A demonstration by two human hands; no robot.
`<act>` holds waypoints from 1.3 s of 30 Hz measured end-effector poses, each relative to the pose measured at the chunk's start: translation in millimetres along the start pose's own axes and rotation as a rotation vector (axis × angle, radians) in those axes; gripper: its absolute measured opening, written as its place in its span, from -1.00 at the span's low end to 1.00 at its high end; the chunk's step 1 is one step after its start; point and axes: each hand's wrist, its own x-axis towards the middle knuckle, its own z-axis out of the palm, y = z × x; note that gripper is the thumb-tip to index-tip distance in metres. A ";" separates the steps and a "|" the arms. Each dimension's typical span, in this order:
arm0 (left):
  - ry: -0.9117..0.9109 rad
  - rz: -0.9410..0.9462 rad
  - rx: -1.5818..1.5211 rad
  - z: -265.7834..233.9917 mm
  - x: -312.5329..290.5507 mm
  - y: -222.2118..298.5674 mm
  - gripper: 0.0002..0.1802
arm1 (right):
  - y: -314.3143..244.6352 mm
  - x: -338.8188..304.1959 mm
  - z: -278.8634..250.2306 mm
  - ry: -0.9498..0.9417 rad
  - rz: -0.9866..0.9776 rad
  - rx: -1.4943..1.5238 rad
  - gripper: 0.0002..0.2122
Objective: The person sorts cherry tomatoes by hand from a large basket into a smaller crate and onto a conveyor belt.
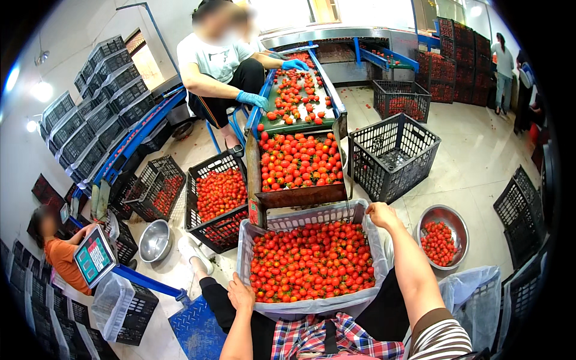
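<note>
Between my knees sits a crate with a pale plastic liner [313,307] folded over its rim, full of small red cherry tomatoes [312,261]. My left hand [241,294] grips the rim at the near left corner, fingers curled on the liner. At the far right corner, my right hand [382,215] is closed on the rim. Just beyond the crate, a metal chute [303,197] holds more tomatoes [300,161] at the end of a green conveyor belt [288,125]. Neither hand touches the tomatoes.
A co-worker in blue gloves [252,99] sits beside the belt. Black crates stand left [217,201] and right [393,157]. Metal bowls lie right [459,225] and left [155,240]. A scale display [95,257] and its blue platform [201,330] are at my left.
</note>
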 end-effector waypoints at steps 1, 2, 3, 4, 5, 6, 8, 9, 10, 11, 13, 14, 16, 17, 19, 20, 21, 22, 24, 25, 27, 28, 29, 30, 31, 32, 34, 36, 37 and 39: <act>0.004 0.009 0.002 1.0 1.3 4.7 -0.28 | 12.9 7.7 4.3 0.024 0.007 0.144 -0.77; -0.023 0.010 -0.008 2.5 2.6 9.6 -0.27 | 25.0 15.7 8.8 0.050 0.014 0.288 -0.80; -0.052 0.001 -0.013 3.3 2.4 8.8 -0.26 | 25.6 17.2 11.1 0.063 -0.002 0.358 -0.82; -0.051 0.003 -0.007 3.6 2.5 7.3 -0.26 | 28.4 15.0 13.4 0.062 -0.001 0.365 -0.82; -0.090 -0.006 -0.006 4.2 2.6 5.5 -0.23 | 32.8 11.1 15.2 0.024 0.036 0.361 -0.81; -0.117 -0.016 -0.002 0.2 6.8 2.2 -0.21 | 30.9 10.2 16.1 -0.007 0.064 0.365 -0.80; -0.168 -0.056 0.047 7.2 7.9 -12.6 -0.17 | 31.7 3.8 21.8 -0.097 0.099 0.409 -0.83; -0.179 -0.071 0.054 11.2 11.3 -21.8 -0.17 | 28.7 0.2 21.6 -0.181 0.186 0.485 -0.84; -0.211 -0.067 0.060 9.0 13.4 -14.5 -0.19 | 32.8 -0.4 15.1 -0.251 0.273 0.549 -0.83; -0.220 -0.059 0.063 12.3 14.8 -12.9 -0.21 | 42.5 -1.7 16.1 -0.261 0.298 0.541 -0.80; -0.212 -0.039 0.056 13.8 19.3 -2.5 -0.22 | 58.4 -2.6 12.6 -0.278 0.333 0.500 -0.71; -0.207 -0.034 0.053 10.4 19.7 1.4 -0.23 | 60.5 -1.3 12.5 -0.298 0.350 0.466 -0.66; -0.219 -0.046 0.038 9.8 16.6 -3.4 -0.21 | 58.5 -2.2 27.3 -0.219 0.354 0.397 -0.60; -0.233 -0.049 0.035 7.8 19.7 -2.5 -0.20 | 57.8 1.6 30.9 -0.142 0.370 0.324 -0.55; -0.257 -0.064 0.034 8.6 15.5 -5.0 -0.18 | 55.3 4.1 36.6 -0.264 0.412 0.282 -0.52; -0.258 -0.068 0.032 9.1 13.9 -5.0 -0.18 | 54.3 6.1 38.5 -0.382 0.457 0.234 -0.48; -0.257 -0.059 0.035 8.4 12.4 -5.2 -0.19 | 52.8 9.9 39.7 -0.485 0.456 0.243 -0.48; -0.253 -0.061 0.041 7.6 15.1 -5.4 -0.19 | 50.5 14.3 41.2 -0.488 0.450 0.248 -0.48; -0.231 -0.046 0.043 9.6 16.2 -8.3 -0.19 | 32.5 16.1 34.6 -0.529 0.436 0.135 -0.49; -0.227 -0.037 0.042 8.3 15.2 -6.0 -0.18 | 29.3 17.2 32.5 -0.536 0.434 0.101 -0.49; -0.224 -0.044 0.047 4.9 12.4 -4.3 -0.18 | 23.5 13.5 31.4 -0.527 0.407 0.048 -0.48; -0.222 -0.044 0.053 3.5 11.7 -4.4 -0.18 | 21.6 12.6 31.2 -0.504 0.382 0.030 -0.47; -0.219 -0.049 0.054 3.3 12.0 -5.2 -0.18 | 22.0 14.3 34.2 -0.505 0.376 0.029 -0.47; -0.221 -0.059 0.051 3.7 12.7 -6.5 -0.17 | 24.8 17.2 39.4 -0.486 0.355 0.049 -0.47; -0.225 -0.061 0.048 4.5 13.3 -6.0 -0.16 | 30.6 18.4 45.1 -0.465 0.341 0.071 -0.46; -0.223 -0.057 0.050 5.6 12.5 -6.1 -0.16 | 36.9 20.8 53.5 -0.463 0.343 0.075 -0.46; -0.229 -0.059 0.023 7.3 13.8 -6.6 -0.15 | 40.6 26.8 65.1 -0.395 0.244 -0.037 -0.45; -0.244 -0.064 0.014 6.8 13.8 -5.0 -0.15 | 43.5 31.8 70.5 -0.395 0.271 -0.017 -0.45; -0.252 -0.066 0.018 7.3 13.8 -5.3 -0.15 | 42.3 32.3 72.0 -0.399 0.298 -0.004 -0.46; -0.257 -0.065 0.030 8.9 13.5 -5.9 -0.15 | 43.8 36.1 74.4 -0.433 0.285 -0.010 -0.48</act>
